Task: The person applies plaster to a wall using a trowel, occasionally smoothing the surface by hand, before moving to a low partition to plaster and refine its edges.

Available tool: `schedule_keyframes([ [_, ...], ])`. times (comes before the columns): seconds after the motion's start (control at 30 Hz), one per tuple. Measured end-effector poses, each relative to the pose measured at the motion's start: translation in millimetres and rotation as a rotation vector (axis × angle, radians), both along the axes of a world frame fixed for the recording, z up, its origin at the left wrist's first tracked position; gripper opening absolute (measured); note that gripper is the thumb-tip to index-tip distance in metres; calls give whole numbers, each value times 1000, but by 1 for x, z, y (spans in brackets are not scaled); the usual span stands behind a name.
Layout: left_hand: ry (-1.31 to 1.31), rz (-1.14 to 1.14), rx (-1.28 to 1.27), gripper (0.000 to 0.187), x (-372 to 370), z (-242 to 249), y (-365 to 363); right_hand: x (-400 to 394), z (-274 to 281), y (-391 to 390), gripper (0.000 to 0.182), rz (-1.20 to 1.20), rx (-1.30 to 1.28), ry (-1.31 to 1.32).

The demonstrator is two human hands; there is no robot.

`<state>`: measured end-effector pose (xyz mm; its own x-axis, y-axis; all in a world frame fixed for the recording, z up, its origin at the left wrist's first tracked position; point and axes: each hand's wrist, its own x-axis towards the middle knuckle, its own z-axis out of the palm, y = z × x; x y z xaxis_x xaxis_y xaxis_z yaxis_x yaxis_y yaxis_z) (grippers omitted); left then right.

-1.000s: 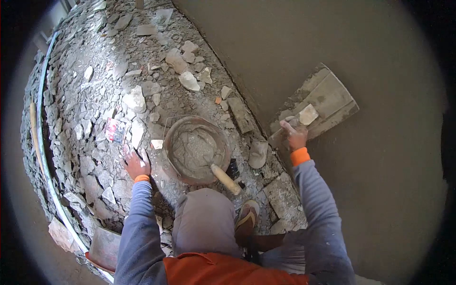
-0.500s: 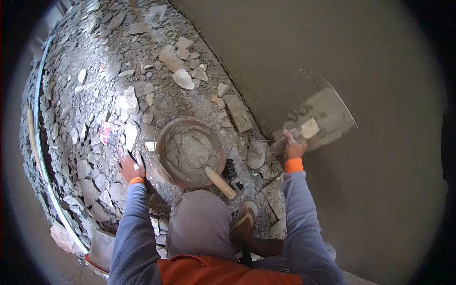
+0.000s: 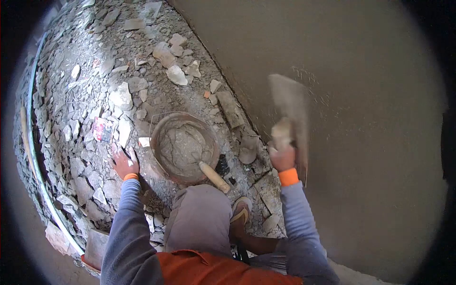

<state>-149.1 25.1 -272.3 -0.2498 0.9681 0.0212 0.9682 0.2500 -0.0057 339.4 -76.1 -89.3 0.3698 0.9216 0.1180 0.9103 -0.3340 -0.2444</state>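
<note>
My right hand (image 3: 282, 156) is closed around the handle of a plastering trowel (image 3: 289, 99), whose broad blade lies along a smooth grey-brown plaster surface (image 3: 370, 118). The blade is blurred by motion, and its contact with the plaster is hard to judge. On the rubble, left of the bucket, my left hand (image 3: 125, 163) rests with fingers spread and nothing held. Grey mortar (image 3: 180, 142) fills much of the bucket (image 3: 214, 154). A second tool's wooden handle (image 3: 214, 176) sticks out of the mortar over the bucket's near rim.
Broken stone and plaster chunks (image 3: 121, 96) cover the ground on the left. A red printed packet (image 3: 102, 129) lies beyond my left hand. A pale curved pipe (image 3: 40, 178) runs along the far left. My sandalled foot (image 3: 241, 211) stands near the bucket.
The trowel has swung from slanting rightward to pointing away from me, its blade shifting left. My right hand has moved slightly left and nearer. My left hand stays on the rubble.
</note>
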Motion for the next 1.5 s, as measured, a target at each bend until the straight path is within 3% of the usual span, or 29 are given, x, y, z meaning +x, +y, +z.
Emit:
schedule_keyframes([
  [0.1,-15,22,21,59,-2,-7,1,1,-30,23,32,-147,-331,-22],
  [0.17,-28,18,17,59,-4,-6,2,15,-58,28,31,-175,-389,16],
  [0.4,-66,32,9,57,1,3,5,25,-56,58,32,-230,-505,-37],
  [0.5,-40,23,29,58,-1,-1,2,7,-24,74,29,-217,-427,-122],
  [0.73,-24,-16,17,59,1,6,0,-4,111,78,29,-395,-29,-147],
  [0.83,-22,-14,44,57,-1,0,0,12,146,51,26,-288,170,-240],
  [0.9,-16,-20,92,56,-1,-2,-1,24,161,25,22,52,98,-997],
  [0.97,-67,4,41,55,5,10,1,7,169,18,18,-14,86,-996],
  [1.0,-85,22,11,55,4,15,1,-17,174,22,16,-247,98,-608],
  [1.07,-100,-4,115,54,0,4,1,-33,155,20,16,-251,-26,-528],
  [1.13,-107,18,24,55,-2,1,2,-22,93,15,18,204,-236,-1143],
  [1.23,-91,16,67,57,2,11,3,-30,-2,43,21,429,-299,-1374],
  [1.37,-90,1,56,57,1,13,4,-49,-69,109,33,169,-19,-302],
  [1.43,-114,6,91,57,1,9,4,-40,-110,139,37,248,83,-336],
  [1.5,-101,2,33,56,-1,9,4,-18,-157,173,37,100,-49,-217],
])
